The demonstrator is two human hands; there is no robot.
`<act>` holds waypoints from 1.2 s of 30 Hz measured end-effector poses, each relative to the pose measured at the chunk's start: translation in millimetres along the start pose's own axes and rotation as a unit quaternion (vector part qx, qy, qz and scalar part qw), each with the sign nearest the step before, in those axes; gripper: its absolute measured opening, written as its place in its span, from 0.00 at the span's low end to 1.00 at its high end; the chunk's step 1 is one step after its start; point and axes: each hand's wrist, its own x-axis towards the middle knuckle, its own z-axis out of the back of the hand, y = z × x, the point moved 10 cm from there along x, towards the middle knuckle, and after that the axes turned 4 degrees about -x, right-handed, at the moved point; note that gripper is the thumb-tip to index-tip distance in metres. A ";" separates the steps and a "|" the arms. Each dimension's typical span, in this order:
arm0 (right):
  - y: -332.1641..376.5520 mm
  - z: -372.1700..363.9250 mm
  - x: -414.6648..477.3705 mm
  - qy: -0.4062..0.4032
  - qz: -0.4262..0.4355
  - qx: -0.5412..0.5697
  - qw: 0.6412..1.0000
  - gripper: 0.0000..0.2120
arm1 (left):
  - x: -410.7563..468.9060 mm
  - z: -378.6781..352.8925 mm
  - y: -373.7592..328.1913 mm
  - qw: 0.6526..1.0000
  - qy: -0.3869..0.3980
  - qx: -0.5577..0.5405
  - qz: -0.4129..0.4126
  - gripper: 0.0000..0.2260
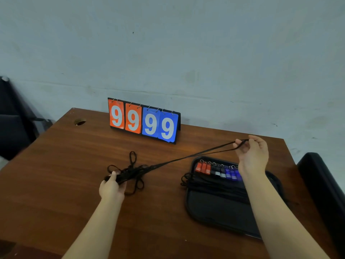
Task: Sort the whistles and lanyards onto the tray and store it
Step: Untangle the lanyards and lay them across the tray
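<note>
1. Hands: the left hand (112,186) rests low on the worktop (65,174), its fingers curled round the near end of a tangle of lanyards (132,171) and its thumb lying on top of the cords. The right hand (254,152) is raised above the worktop, palm turned inward. Its thumb and fingertips pinch the looped end of one stretched lanyard (186,157).
2. Stretched lanyard: a black cord that runs taut in a straight line from the tangle at the left hand up to the right hand's pinch.
3. Tangle: black cords, with loose loops spilling onto the worktop just beyond and to the right of the left hand.
4. Tray (214,210): black with a raised rim, flat on the worktop directly below the right hand and forearm. The forearm crosses over its right part.
5. Whistles (217,171): set in one row along the tray's far edge, just below the right wrist. They are grouped red, then black, then blue from left to right, each with a metal ring at its far end.
6. Sorted lanyards (211,186): a bundle of black cords lies across the tray just nearer than the whistle row. One end curls over the tray's left rim.
7. Scoreboard (143,121): stands upright beyond and between the hands at the worktop's far edge, showing 9 9 on orange cards and 9 9 on blue cards.
8. Surroundings: a cable hole (79,122) in the worktop far beyond the left hand, a dark chair (13,124) out past the left hand, and a pale wall (186,53) behind.
</note>
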 end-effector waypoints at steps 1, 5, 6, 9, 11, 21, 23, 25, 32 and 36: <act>2.6 1.8 1.3 -0.005 0.003 0.006 1.000 0.11 | 4.0 9.0 -4.7 0.999 -0.024 0.016 -0.015 0.19; 7.0 5.4 3.6 -0.014 -0.001 0.027 1.000 0.11 | 17.0 52.4 -23.0 0.989 -0.142 0.022 -0.044 0.19; 5.7 3.5 2.9 -0.006 -0.006 0.020 1.000 0.11 | 20.4 62.3 -25.2 0.984 -0.171 0.030 -0.042 0.18; -2.4 -9.9 -4.3 0.039 -0.019 -0.013 0.999 0.10 | 17.5 79.8 -26.1 0.957 -0.259 0.122 -0.052 0.23; -9.3 -23.4 -13.5 0.078 -0.024 -0.034 0.996 0.10 | -1.9 62.1 -35.0 0.915 -0.254 0.283 -0.134 0.23; -20.0 -69.0 -51.0 0.206 -0.034 -0.047 0.977 0.13 | -71.8 -75.7 117.6 0.287 0.288 0.809 -0.425 0.31; -14.3 -65.8 -46.5 0.198 -0.027 -0.040 0.979 0.13 | -62.7 -67.2 107.5 0.314 0.263 0.819 -0.402 0.18; -8.5 -57.2 -37.6 0.171 -0.020 -0.040 0.984 0.12 | -49.9 -59.6 80.9 0.425 0.239 0.780 -0.391 0.08; -18.7 -22.2 -15.5 0.044 -0.028 -0.051 0.997 0.11 | -42.3 -51.2 7.8 0.510 0.200 0.671 -0.500 0.08; -8.2 -3.3 -5.4 -0.021 -0.024 -0.007 0.999 0.11 | -1.9 -13.4 -18.0 0.615 0.096 0.692 -0.367 0.02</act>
